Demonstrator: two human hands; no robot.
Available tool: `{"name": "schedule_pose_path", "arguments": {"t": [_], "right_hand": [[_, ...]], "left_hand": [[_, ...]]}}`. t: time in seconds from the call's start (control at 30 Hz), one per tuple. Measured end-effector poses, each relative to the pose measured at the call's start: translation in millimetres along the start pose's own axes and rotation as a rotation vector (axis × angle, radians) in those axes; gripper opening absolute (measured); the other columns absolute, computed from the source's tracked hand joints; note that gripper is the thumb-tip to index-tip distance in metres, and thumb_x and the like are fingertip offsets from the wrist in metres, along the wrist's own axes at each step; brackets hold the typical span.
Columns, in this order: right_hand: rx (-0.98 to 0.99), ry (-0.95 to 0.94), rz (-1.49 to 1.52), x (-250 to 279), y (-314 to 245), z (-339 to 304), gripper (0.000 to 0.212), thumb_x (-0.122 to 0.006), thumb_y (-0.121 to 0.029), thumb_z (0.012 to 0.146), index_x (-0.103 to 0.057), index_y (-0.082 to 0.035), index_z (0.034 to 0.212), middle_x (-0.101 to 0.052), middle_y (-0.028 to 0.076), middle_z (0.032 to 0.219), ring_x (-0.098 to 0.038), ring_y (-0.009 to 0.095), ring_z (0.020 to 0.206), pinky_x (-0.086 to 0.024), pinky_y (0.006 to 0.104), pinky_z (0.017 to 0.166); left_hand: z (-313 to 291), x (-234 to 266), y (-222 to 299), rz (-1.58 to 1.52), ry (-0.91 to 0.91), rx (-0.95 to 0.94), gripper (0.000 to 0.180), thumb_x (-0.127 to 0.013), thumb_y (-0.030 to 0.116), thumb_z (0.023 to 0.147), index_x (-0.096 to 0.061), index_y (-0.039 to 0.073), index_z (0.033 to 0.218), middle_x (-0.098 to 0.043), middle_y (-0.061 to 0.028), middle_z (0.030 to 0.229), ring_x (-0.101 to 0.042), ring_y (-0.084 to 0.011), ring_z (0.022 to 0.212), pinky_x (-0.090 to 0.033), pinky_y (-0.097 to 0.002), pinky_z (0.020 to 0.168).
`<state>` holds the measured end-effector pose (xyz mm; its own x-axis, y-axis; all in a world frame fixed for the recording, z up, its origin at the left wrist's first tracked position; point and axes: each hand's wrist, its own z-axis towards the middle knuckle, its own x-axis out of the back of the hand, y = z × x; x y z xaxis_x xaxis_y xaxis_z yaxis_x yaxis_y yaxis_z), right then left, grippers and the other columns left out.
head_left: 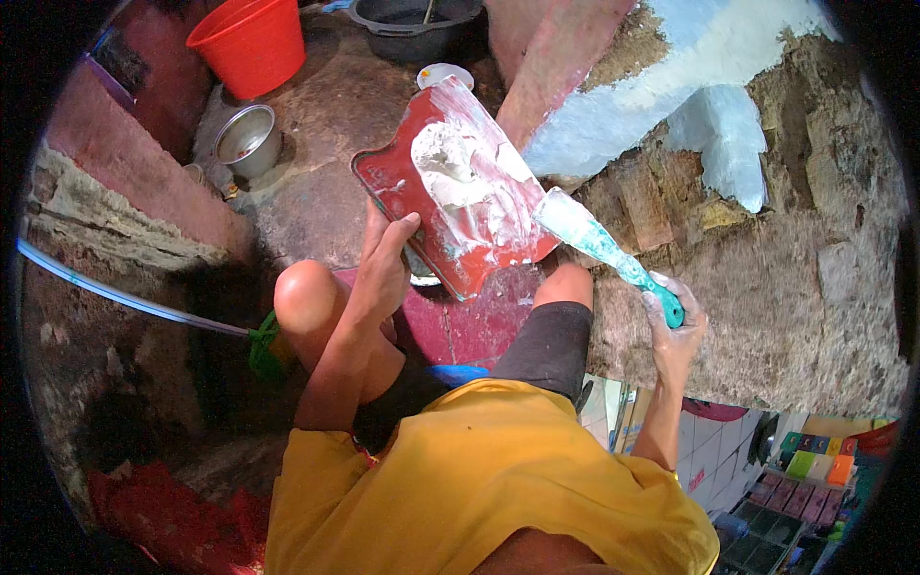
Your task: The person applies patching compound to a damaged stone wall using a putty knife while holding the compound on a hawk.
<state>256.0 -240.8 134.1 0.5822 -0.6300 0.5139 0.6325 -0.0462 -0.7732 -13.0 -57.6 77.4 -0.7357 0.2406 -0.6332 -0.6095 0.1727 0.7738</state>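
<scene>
My left hand (pixel 386 251) grips the left edge of a flat red board (pixel 388 179), thumb on top and fingers underneath. A thick smear of white paste (pixel 467 172) covers much of the board's middle and right side. In my right hand (pixel 678 311) is a putty knife (pixel 613 251) with a green handle, its fingers wrapped round the handle's end. White paste coats the blade, which lies by the board's right edge; I cannot tell if they touch. My right fingers are dusted white.
On the right is a rough wall (pixel 690 287) with exposed brick and a white-blue plastered patch (pixel 719 134). A red bucket (pixel 251 48), metal pot (pixel 247 141) and black basin (pixel 414 27) stand at the back. A pale hose (pixel 129 295) crosses the left side.
</scene>
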Motion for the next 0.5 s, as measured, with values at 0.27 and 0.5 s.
{"name": "schedule_pose_path", "arguments": {"t": [0.27,0.5], "right_hand": [[-0.121,0.038,0.138,-21.8,0.4,-8.1,0.022,-0.065,0.001,0.077,-0.064,0.001,0.098,-0.064,0.005,0.090,-0.057,0.009,0.079,-0.046,0.0226,0.072],[-0.040,0.048,0.204,-60.2,8.6,-6.1,0.022,-0.065,-0.005,0.078,-0.062,0.001,0.099,-0.062,0.008,0.093,-0.056,0.011,0.082,-0.045,0.0247,0.074]], "left_hand": [[-9.9,-0.8,-5.8,0.125,-0.091,-0.030,0.064,-0.045,0.004,0.081,-0.019,0.007,0.139,-0.037,-0.0113,0.132,-0.039,-0.0240,0.119,-0.032,-0.0366,0.100],[-18.2,12.6,-11.5,0.300,-0.176,-0.064,0.052,-0.045,0.006,0.087,-0.025,0.002,0.135,-0.040,-0.0081,0.128,-0.037,-0.0164,0.116,-0.027,-0.0312,0.101]]}}
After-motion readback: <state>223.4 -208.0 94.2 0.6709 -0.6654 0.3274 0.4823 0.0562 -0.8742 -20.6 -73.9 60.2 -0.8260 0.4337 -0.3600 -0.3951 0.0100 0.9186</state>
